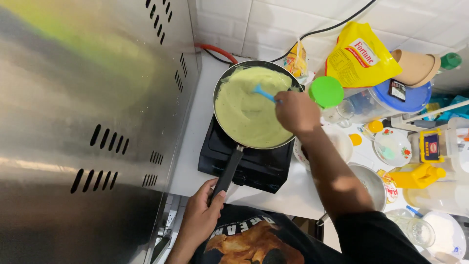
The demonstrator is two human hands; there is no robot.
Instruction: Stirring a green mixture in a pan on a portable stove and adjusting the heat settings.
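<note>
The left hand (202, 215) closes its fingers (215, 195) around the end of the black handle (228, 171) of a dark frying pan (256, 105), thumb lying along the side of the grip. The pan sits on a black single-burner stove (249, 164), which stands on the white table (193, 146) just beyond those fingers. The pan is filled almost to its rim with a smooth, pale yellow-green batter (244, 110). The right hand (295, 112) reaches over the pan's right edge, its fingers curled shut on the stem of a blue spatula (264, 93); the blade end dips into the batter just left of the fingers, towards the pan's middle. Just right of the right fingers stands a jar with a bright green round lid (326, 91), and beyond it a yellow pouch (359, 56) leans against the white tiled wall. Under the right forearm lies a white bowl (342, 142), with a steel bowl (371, 183) nearer the body. Further right of the fingers are a small flowered dish (393, 146), a blue-lidded tub (408, 95) and a yellow bottle (415, 176). To the left of both hands rises a tall steel panel (88, 132) with slotted vents.
</note>
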